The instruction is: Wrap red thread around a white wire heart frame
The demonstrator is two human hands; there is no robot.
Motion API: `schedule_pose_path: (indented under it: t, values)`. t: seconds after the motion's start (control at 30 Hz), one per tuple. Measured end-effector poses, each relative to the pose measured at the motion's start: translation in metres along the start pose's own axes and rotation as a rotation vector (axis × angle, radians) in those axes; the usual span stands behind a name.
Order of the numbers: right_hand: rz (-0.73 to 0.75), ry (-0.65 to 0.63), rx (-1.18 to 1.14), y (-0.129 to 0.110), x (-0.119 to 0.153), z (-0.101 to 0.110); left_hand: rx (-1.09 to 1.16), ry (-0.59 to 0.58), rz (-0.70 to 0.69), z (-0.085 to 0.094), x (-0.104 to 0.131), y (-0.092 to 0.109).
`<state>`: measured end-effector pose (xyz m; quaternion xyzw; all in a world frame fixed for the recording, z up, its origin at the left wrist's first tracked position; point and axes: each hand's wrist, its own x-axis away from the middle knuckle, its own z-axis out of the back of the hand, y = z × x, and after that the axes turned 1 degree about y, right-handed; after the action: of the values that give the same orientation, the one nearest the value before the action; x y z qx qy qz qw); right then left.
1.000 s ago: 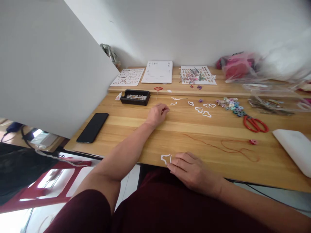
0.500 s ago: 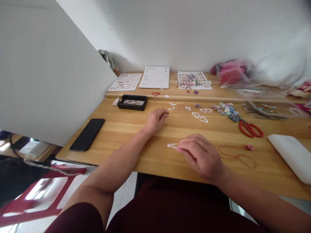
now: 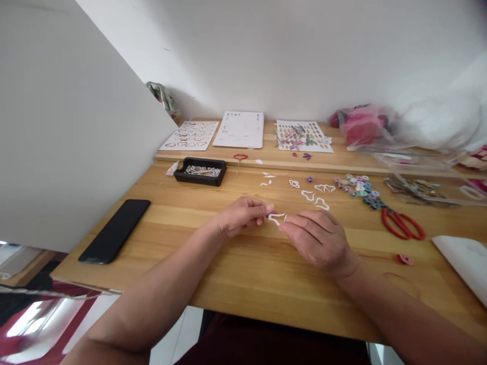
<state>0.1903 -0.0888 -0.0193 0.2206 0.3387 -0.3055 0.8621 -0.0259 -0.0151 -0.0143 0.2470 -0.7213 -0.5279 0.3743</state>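
Over the front of the wooden table my right hand (image 3: pixel 319 237) is closed, with a white curved cutout outline (image 3: pixel 274 218) at its fingertips. My left hand (image 3: pixel 243 217) meets it from the other side, thumb and finger pinched together. A tiny reddish bit shows at the left fingertips, too small to name, close to the cutout's left end. Beyond the hands lie more white cutouts (image 3: pixel 321 204) and several small white slivers (image 3: pixel 269 175). Red thread (image 3: pixel 375 256) runs from near my right wrist to a small red spool (image 3: pixel 404 259).
Red-handled scissors (image 3: pixel 403 224) lie right, beside small coloured spools (image 3: pixel 359 187). A black tray (image 3: pixel 220 175) of beads and a black phone (image 3: pixel 114 230) are on the left. Patterned sheets (image 3: pixel 239 129) rest on the raised back ledge. A white case (image 3: pixel 460 263) sits far right.
My left hand has come down and right from farther back on the table to meet the right hand. The right hand has lifted the white cutout slightly. The view has shifted.
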Motion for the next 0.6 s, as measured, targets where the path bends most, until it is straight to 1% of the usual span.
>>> schedule_pose_path:
  t: [0.13, 0.2, 0.23, 0.27, 0.37, 0.43, 0.5, 0.6]
  values:
    - [-0.001, -0.009, -0.027, -0.001, -0.002, -0.001, -0.041, 0.075, -0.022, -0.006, -0.001, -0.003]
    - [-0.089, 0.001, -0.117, -0.003, -0.004, -0.002, -0.04, 0.111, -0.046, -0.006, -0.002, -0.004]
    - [-0.177, 0.016, -0.182, -0.004, -0.004, -0.003, -0.045, 0.123, -0.059, -0.006, -0.003, -0.005]
    - [-0.296, 0.037, -0.251, -0.005, -0.004, -0.004, -0.052, 0.131, -0.074, -0.005, -0.004, -0.006]
    - [-0.732, 0.084, -0.461, -0.004, -0.002, -0.007, -0.083, 0.15, -0.113, -0.004, -0.004, -0.008]
    - [-0.971, 0.076, -0.64, -0.003, -0.001, -0.01, -0.117, 0.161, -0.135, -0.006, -0.003, -0.008]
    - [-1.103, 0.046, -0.849, -0.001, -0.002, -0.012, -0.167, 0.173, -0.16, -0.009, -0.001, -0.008]
    - [-1.172, -0.018, -1.05, -0.002, -0.006, -0.014, -0.245, 0.187, -0.214, -0.015, 0.002, -0.008]
